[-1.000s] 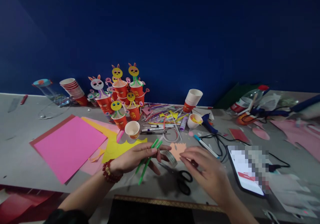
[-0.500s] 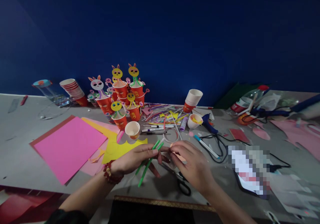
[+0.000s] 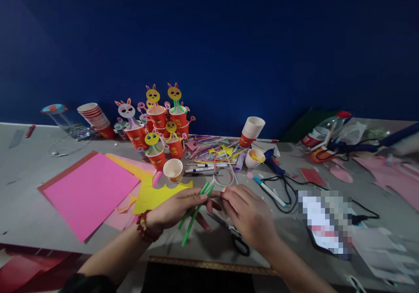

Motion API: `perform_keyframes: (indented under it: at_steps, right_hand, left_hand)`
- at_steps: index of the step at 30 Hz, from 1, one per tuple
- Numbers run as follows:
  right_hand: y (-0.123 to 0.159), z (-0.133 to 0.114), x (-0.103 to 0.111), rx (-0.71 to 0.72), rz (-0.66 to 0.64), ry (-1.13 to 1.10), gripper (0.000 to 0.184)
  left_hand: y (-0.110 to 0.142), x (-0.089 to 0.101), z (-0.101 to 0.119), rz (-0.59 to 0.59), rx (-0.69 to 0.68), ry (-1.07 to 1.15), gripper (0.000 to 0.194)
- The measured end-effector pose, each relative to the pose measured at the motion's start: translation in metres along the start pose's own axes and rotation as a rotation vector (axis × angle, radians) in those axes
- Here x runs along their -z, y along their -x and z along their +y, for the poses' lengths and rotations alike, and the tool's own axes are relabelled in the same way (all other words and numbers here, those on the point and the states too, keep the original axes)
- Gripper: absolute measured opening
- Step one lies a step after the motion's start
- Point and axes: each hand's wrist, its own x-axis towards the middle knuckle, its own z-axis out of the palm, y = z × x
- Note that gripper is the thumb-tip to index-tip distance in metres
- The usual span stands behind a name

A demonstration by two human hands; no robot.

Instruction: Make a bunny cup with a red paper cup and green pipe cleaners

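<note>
My left hand [image 3: 181,203] holds two thin green straws [image 3: 193,216] between thumb and fingers, slanting down toward me. Its index finger reaches to the right and meets the fingertips of my right hand [image 3: 250,210]. Those right fingers are closed in a pinch; what is between them is too small to make out. Under the hands lie black-handled scissors [image 3: 240,244], their blades partly hidden. Just beyond sits a roll of clear tape [image 3: 224,176]. Yellow paper with cut-out curves [image 3: 157,195] lies behind my left wrist.
Red paper cups with animal faces [image 3: 156,158] stand at the back, beside an open cup [image 3: 173,170]. Loose straws and pens [image 3: 209,149] are heaped mid-table. Pink paper [image 3: 91,188] lies left; a phone [image 3: 324,227] and a dark cable [image 3: 290,184] lie right.
My right fingers have shifted slightly and closed more tightly at the left index fingertip; a peach-coloured piece seen beneath them before is now out of sight. The green straws stay in my left hand.
</note>
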Motion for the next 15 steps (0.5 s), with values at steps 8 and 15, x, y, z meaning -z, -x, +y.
perform_keyframes:
  at_steps: [8, 15]
  right_hand:
    - [0.0026, 0.0019, 0.0027, -0.123, -0.032, -0.165, 0.010]
    - [0.0045, 0.0038, 0.0037, -0.224, -0.078, -0.377, 0.009]
  left_hand:
    - [0.0006, -0.0017, -0.0016, 0.025, -0.047, -0.064, 0.031]
    - [0.0045, -0.0020, -0.0020, 0.110, -0.098, -0.260, 0.033]
